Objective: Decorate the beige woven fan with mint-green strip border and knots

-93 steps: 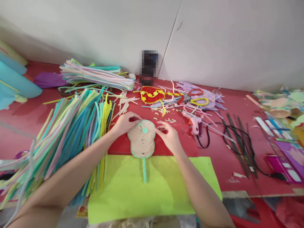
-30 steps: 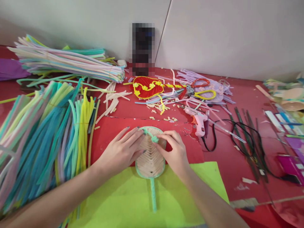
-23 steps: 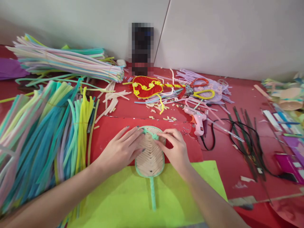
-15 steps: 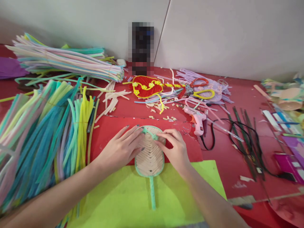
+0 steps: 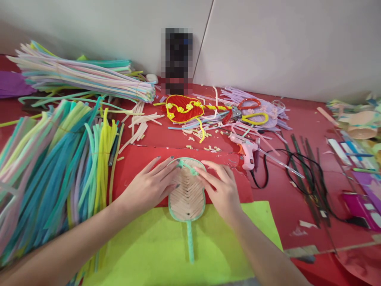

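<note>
A small hand fan made of beige pipe cleaners, with a mint green rim and handle, lies face up in front of me. A short mint green twisted strip runs across its upper part. Over the fan's upper left edge lies my left hand, fingers stretched out, fingertips by the strip's left end and thumb on the fan's face. My right hand is at the upper right edge, with its fingers extended and apart. One fingertip touches the strip's right end.
Bundles of coloured pipe cleaners fill the left side. Behind the fan lie a red fan with yellow flowers, scissors and cut scraps. A pink glue gun with a black cable sits to the right. Green paper lies beneath the handle.
The fingers of my right hand have loosened from a pinch at the strip's right end and stretched out over it. My left hand and the fan stay almost where they were.
</note>
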`<act>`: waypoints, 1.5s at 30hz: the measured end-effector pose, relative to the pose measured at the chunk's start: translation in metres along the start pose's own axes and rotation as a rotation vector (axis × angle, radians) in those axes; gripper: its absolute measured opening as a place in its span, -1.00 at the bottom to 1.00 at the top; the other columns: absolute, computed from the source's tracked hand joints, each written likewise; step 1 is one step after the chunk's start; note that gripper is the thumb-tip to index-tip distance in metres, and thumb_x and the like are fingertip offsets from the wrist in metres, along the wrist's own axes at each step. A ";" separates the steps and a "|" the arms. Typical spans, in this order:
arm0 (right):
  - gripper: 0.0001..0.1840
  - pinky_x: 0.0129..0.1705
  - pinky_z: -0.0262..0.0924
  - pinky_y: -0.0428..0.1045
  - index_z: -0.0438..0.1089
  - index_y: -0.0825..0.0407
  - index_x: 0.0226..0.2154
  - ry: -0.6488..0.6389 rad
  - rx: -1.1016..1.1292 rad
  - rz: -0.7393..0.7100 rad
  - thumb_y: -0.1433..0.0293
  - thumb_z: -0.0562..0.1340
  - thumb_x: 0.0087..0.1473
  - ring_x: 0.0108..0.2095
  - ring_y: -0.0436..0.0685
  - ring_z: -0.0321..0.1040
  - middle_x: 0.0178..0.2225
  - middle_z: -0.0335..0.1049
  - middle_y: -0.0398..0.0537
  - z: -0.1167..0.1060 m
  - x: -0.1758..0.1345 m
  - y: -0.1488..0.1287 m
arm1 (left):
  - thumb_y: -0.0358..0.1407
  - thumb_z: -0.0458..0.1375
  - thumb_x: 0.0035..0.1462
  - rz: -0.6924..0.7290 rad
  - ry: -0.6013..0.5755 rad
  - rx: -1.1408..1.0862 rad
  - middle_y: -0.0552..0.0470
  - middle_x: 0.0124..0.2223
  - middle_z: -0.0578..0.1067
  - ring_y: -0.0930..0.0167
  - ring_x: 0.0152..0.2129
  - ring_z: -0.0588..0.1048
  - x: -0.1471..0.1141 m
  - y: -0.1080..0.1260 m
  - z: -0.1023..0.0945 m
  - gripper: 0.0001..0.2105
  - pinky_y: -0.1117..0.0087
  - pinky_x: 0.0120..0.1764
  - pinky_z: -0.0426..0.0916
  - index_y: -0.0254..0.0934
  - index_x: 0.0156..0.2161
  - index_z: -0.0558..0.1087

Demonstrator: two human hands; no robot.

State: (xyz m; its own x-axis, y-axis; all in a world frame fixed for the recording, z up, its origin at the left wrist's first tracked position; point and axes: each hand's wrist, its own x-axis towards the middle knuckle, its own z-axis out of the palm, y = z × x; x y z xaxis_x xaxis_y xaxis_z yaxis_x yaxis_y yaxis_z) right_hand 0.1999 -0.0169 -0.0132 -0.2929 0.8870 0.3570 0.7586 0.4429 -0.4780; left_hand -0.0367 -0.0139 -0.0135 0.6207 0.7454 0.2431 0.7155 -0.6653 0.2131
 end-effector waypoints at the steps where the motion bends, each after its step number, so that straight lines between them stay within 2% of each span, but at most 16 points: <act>1: -0.60 -0.04 0.20 0.15 0.36 -0.25 -0.01 0.002 -0.039 -0.038 0.45 0.21 0.10 -0.10 0.17 0.31 0.00 0.39 -0.13 -0.006 -0.001 -0.002 | -0.30 0.00 0.23 -0.002 0.002 -0.009 -0.07 0.17 0.34 0.24 0.14 0.28 0.000 0.000 0.000 -0.68 0.08 0.17 0.16 -0.25 0.07 0.37; 4: -0.52 -0.07 0.19 0.13 0.28 -0.22 0.06 -0.013 -0.093 -0.126 0.48 0.20 0.10 -0.09 0.17 0.33 -0.01 0.42 -0.16 -0.022 -0.005 -0.011 | -0.31 0.01 0.22 0.001 0.003 -0.032 -0.07 0.17 0.35 0.24 0.15 0.27 0.000 0.000 0.000 -0.67 0.08 0.18 0.14 -0.22 0.09 0.35; 7: -0.60 -0.16 0.20 0.08 0.31 -0.13 0.00 -0.078 -0.114 -0.204 0.49 0.19 0.10 -0.18 0.13 0.37 -0.11 0.49 -0.14 -0.030 -0.009 -0.018 | -0.30 0.01 0.23 -0.002 -0.002 -0.032 -0.07 0.17 0.34 0.24 0.15 0.26 -0.001 -0.001 0.001 -0.65 0.08 0.19 0.13 -0.23 0.11 0.32; 10: -0.71 -0.22 0.20 0.06 0.35 -0.07 -0.09 -0.161 -0.124 -0.243 0.49 0.18 0.11 -0.25 0.11 0.37 -0.17 0.52 -0.13 -0.026 -0.012 -0.022 | -0.30 0.00 0.23 -0.005 -0.008 -0.019 -0.07 0.18 0.34 0.24 0.15 0.27 -0.001 -0.001 0.001 -0.65 0.09 0.19 0.13 -0.26 0.11 0.32; 12: -0.75 -0.20 0.21 0.05 0.35 -0.06 -0.13 -0.156 -0.082 -0.197 0.49 0.17 0.12 -0.25 0.10 0.36 -0.18 0.51 -0.11 -0.020 -0.013 -0.022 | -0.31 0.00 0.23 -0.004 -0.009 -0.014 -0.07 0.17 0.34 0.25 0.15 0.27 -0.001 -0.001 0.001 -0.65 0.10 0.19 0.13 -0.27 0.11 0.32; 16: -0.83 -0.13 0.24 0.05 0.38 -0.02 -0.18 -0.023 0.027 0.039 0.43 0.20 0.12 -0.21 0.11 0.33 -0.25 0.44 -0.04 -0.010 -0.010 -0.015 | -0.32 0.00 0.23 -0.011 -0.014 -0.020 -0.07 0.17 0.35 0.25 0.15 0.27 0.000 0.000 0.000 -0.65 0.09 0.19 0.12 -0.25 0.11 0.32; 18: -0.84 -0.13 0.24 0.05 0.39 -0.02 -0.19 -0.002 0.069 0.127 0.39 0.20 0.12 -0.21 0.10 0.32 -0.27 0.39 -0.03 -0.007 -0.006 -0.011 | -0.32 0.00 0.23 -0.012 -0.018 -0.026 -0.07 0.16 0.36 0.25 0.16 0.26 0.000 -0.001 -0.001 -0.65 0.07 0.19 0.11 -0.25 0.11 0.32; 24: -0.81 -0.10 0.24 0.04 0.43 -0.05 -0.21 -0.051 0.181 0.176 0.32 0.26 0.06 -0.21 0.11 0.31 -0.28 0.35 -0.06 0.004 0.002 -0.004 | -0.34 -0.02 0.24 -0.021 0.003 -0.076 -0.07 0.21 0.29 0.25 0.19 0.20 -0.001 -0.003 0.002 -0.66 0.08 0.18 0.14 -0.24 0.10 0.31; 27: -0.82 -0.10 0.24 0.04 0.43 -0.05 -0.24 -0.059 0.227 0.187 0.33 0.29 0.03 -0.20 0.11 0.31 -0.28 0.35 -0.07 0.009 0.003 -0.004 | -0.36 -0.01 0.23 -0.035 0.049 -0.129 -0.09 0.19 0.32 0.25 0.17 0.23 -0.001 -0.002 0.002 -0.68 0.09 0.17 0.16 -0.25 0.07 0.33; 32: -0.90 -0.13 0.21 0.02 0.43 -0.02 -0.37 -0.065 0.328 0.250 0.33 0.31 0.00 -0.23 0.09 0.31 -0.32 0.36 -0.09 0.006 0.007 -0.006 | -0.35 0.01 0.22 -0.212 0.233 -0.281 -0.10 -0.01 0.45 0.34 -0.04 0.40 -0.001 0.003 -0.007 -0.76 0.24 0.02 0.31 -0.26 -0.03 0.40; 35: -0.83 -0.22 0.20 -0.02 0.42 0.00 -0.42 -0.043 0.439 0.382 0.24 0.32 -0.03 -0.32 0.06 0.31 -0.36 0.38 -0.11 0.000 0.012 -0.011 | -0.31 0.02 0.21 -0.369 0.297 -0.431 -0.04 -0.20 0.51 0.41 -0.24 0.46 0.001 0.006 -0.014 -0.82 0.38 -0.13 0.36 -0.27 -0.17 0.44; 39: -0.71 -0.33 0.17 -0.05 0.43 0.02 -0.40 -0.065 0.645 0.552 0.12 0.29 -0.04 -0.40 0.03 0.30 -0.39 0.42 -0.11 -0.002 0.018 -0.027 | -0.26 0.05 0.19 -0.500 0.192 -0.668 0.03 -0.24 0.54 0.45 -0.33 0.48 0.004 0.010 -0.017 -0.83 0.47 -0.24 0.36 -0.24 -0.20 0.46; 42: -0.70 -0.30 0.17 -0.05 0.44 0.02 -0.39 -0.080 0.723 0.557 0.12 0.27 -0.03 -0.38 0.04 0.31 -0.38 0.44 -0.10 0.002 0.021 -0.042 | -0.27 0.06 0.17 -0.510 0.136 -0.775 0.04 -0.23 0.55 0.44 -0.34 0.48 0.005 0.014 -0.017 -0.82 0.46 -0.26 0.36 -0.23 -0.18 0.46; 45: -0.74 -0.30 0.18 -0.06 0.43 0.01 -0.43 -0.053 0.727 0.531 0.15 0.28 -0.03 -0.39 0.02 0.31 -0.37 0.44 -0.10 0.007 0.021 -0.054 | -0.28 0.08 0.15 -0.491 0.144 -0.823 0.05 -0.29 0.54 0.45 -0.38 0.47 0.004 0.016 -0.016 -0.85 0.47 -0.28 0.35 -0.25 -0.24 0.46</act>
State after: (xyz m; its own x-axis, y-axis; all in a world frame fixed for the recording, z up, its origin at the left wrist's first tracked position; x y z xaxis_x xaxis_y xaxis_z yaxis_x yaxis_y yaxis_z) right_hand 0.1488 -0.0209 0.0146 -0.0493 0.9952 -0.0841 0.2518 -0.0691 -0.9653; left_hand -0.0278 -0.0218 0.0065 0.2282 0.9722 0.0521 0.4024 -0.1429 0.9042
